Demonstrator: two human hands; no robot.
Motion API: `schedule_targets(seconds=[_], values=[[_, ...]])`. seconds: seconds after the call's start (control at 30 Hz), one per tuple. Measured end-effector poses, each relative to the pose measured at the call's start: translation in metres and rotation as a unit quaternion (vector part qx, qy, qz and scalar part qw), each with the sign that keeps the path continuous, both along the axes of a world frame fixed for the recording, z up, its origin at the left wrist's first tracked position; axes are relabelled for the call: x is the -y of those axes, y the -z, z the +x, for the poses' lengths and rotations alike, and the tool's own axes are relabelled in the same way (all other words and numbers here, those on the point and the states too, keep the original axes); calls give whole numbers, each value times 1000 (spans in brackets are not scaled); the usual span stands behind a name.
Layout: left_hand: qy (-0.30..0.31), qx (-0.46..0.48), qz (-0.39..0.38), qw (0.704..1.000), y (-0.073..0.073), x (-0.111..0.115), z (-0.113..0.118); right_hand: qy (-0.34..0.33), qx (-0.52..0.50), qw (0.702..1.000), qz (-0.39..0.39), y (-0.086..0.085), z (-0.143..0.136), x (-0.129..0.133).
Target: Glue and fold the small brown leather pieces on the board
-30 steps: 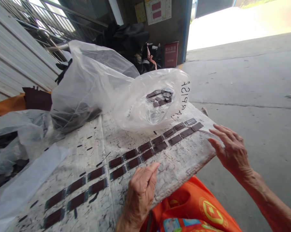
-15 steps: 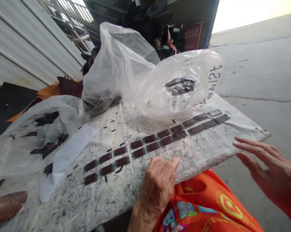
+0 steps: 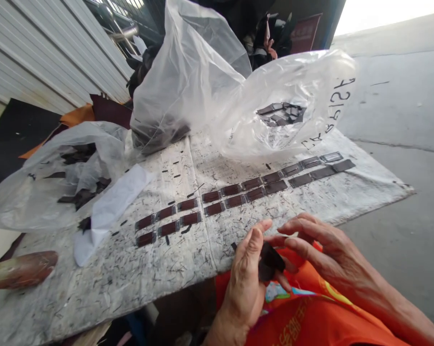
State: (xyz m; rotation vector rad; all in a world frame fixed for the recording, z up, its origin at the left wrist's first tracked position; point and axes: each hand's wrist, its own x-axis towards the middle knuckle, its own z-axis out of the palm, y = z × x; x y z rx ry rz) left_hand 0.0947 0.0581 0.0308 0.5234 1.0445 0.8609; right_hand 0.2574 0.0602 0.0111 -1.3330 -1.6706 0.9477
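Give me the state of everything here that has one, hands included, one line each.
Left hand: closed around a dark piece
Dark piece: held, partly hidden
Right hand: fingers bent; grip unclear
Dark rectangles: laid flat in two rows
Lettered bag: mouth open, dark pieces inside
Tall bag: upright, dark contents low down
Left-side bag: slumped, dark scraps showing
White sheet: creased
Tabletop: stained, strewn with scraps

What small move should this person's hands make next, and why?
Perhaps the right hand should pinch an edge of the dark material: the left hand holds it in front of the table edge, and the right one is close beside it.
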Motion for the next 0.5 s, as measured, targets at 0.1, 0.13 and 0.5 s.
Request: schedule_targets(seconds=[0.1, 0.13, 0.5], values=[[25, 12, 5, 1000, 3, 1, 0, 4, 33, 999, 26, 1, 3, 3], [28, 14, 2, 999, 4, 2, 1, -5, 40, 999, 30, 1, 3, 4], [69, -12, 22, 997, 3, 12, 5, -29, 91, 995, 14, -3, 5, 13]])
